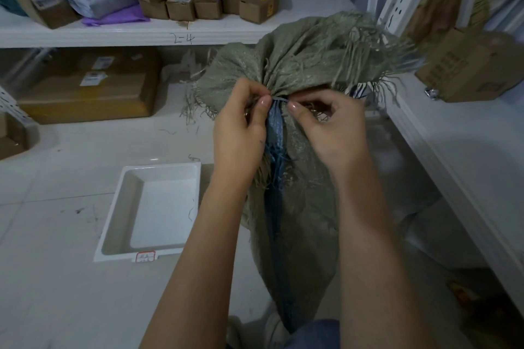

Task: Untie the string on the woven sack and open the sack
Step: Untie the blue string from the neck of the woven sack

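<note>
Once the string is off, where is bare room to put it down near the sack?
The white rectangular plastic tray left of the grey-green woven sack holds nothing. Bare pale floor tiles lie in front of it and to its left. The white shelf behind is crowded with small cardboard boxes and parcels; only its right end is free.

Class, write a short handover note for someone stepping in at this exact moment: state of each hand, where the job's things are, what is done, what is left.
Left hand: fingertips pinch the string at the sack's tied neck.
Right hand: grip on the same string from the other side.
Woven sack: stands upright on the floor between the forearms, frayed top bunched above the tie.
White tray: on the floor to the left, not in use.
Done: both hands are on the tie.
Left: the string is still round the neck; loosen it, pull it off, spread the mouth open.
</note>
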Demonstrator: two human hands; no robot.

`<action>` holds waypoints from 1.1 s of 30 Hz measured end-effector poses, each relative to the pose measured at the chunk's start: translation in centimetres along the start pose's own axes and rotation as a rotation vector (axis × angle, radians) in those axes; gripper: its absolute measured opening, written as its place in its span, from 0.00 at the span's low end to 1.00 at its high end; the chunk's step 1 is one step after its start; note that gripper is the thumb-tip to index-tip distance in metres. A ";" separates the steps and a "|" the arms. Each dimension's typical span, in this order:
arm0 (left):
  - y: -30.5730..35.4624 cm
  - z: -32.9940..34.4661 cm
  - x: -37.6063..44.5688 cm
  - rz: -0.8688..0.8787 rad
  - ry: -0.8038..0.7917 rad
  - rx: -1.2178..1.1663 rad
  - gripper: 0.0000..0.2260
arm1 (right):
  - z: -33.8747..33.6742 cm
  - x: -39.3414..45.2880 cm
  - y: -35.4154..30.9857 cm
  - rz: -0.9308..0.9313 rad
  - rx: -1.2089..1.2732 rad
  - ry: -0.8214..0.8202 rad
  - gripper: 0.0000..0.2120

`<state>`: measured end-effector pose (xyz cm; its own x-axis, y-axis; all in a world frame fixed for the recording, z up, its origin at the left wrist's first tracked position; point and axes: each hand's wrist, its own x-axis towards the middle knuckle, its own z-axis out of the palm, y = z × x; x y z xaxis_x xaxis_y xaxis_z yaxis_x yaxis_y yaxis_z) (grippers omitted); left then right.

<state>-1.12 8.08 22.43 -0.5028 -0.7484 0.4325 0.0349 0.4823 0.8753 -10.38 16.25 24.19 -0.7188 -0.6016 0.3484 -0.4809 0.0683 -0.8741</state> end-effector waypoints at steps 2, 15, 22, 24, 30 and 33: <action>0.0 0.0 -0.1 0.012 -0.033 -0.022 0.03 | -0.1 0.0 0.1 -0.014 -0.018 0.006 0.08; -0.1 0.2 0.1 0.055 -0.002 0.051 0.03 | 0.1 0.0 0.0 0.031 0.032 -0.005 0.07; 0.2 0.4 -0.2 -0.016 0.031 -0.023 0.12 | 0.5 0.0 0.0 0.054 0.014 0.017 0.05; 0.3 0.3 -0.1 -0.084 0.072 -0.121 0.13 | 0.5 0.1 0.1 0.049 0.003 0.040 0.06; 0.0 0.5 -0.1 -0.118 -0.022 -0.080 0.10 | 0.4 0.1 0.6 0.094 -0.029 -0.004 0.03; -0.5 0.7 -0.1 -0.161 -0.016 -0.077 0.11 | 0.4 0.1 1.0 0.155 0.037 -0.047 0.02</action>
<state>-1.65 8.27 21.82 -0.5208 -0.8056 0.2824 0.0190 0.3199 0.9473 -10.70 15.95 23.21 -0.7579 -0.6231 0.1931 -0.3471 0.1345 -0.9281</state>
